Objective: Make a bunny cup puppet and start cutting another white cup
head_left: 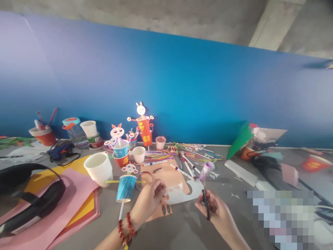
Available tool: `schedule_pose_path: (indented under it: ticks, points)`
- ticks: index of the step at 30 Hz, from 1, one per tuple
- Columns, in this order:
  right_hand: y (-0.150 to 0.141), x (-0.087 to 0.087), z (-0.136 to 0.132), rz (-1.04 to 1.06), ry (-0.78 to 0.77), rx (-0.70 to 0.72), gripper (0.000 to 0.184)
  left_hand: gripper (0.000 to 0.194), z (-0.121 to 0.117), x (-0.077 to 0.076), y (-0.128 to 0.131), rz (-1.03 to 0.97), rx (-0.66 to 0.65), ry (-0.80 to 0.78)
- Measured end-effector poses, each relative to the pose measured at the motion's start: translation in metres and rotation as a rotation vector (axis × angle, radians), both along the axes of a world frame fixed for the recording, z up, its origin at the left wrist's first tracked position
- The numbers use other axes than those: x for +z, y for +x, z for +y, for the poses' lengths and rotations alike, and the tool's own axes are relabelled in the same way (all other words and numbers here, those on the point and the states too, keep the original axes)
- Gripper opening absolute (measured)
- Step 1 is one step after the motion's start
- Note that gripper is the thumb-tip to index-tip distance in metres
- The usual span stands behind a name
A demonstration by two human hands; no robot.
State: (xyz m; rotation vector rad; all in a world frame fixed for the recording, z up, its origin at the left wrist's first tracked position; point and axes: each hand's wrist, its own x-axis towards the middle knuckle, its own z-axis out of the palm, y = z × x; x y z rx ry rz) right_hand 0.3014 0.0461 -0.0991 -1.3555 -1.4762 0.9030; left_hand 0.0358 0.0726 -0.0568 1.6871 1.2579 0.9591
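My left hand (pixel 152 194), with a red bead bracelet (pixel 127 229) at the wrist, is closed with its fingertips pinched together. Whatever it pinches is too small to make out. Just right of those fingertips lies a cut sheet of white paper (pixel 179 196), partly over an orange paper sheet (pixel 161 173) with cut-outs. In my right hand (pixel 215 206) is a pair of scissors (pixel 206 205) with black handles, blades pointing away from me. Left of my left hand, a blue paper cup figure (pixel 126 187) with a rabbit face lies on a white stick.
Markers (pixel 187 166) and coloured strips are scattered behind the sheets. Other cup figures (pixel 144 128) stand near the blue wall. A white cup (pixel 99 168), coloured paper (pixel 78 198) and headphones (pixel 33 194) are at left. A glue stick (pixel 205 170) stands beyond the scissors.
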Motion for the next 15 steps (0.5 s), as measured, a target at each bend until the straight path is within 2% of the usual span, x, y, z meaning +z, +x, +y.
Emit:
schedule_pose_path:
  ticks: [3,7,11,15]
  points:
    - [0.001,-0.004,0.0,-0.282,0.092,-0.012,0.034,0.009,0.0,-0.002,0.001,0.153,0.001,0.04]
    - [-0.014,0.002,0.005,-0.517,0.151,0.142,0.045,0.015,-0.002,-0.003,0.001,0.351,0.011,0.085]
    - [-0.022,0.005,0.016,-0.536,0.12,0.198,0.039,0.02,-0.003,-0.006,0.0,0.537,0.066,0.102]
    - [-0.021,-0.003,0.024,-0.488,0.11,0.22,0.037,0.019,-0.004,-0.008,0.0,0.719,0.12,0.085]
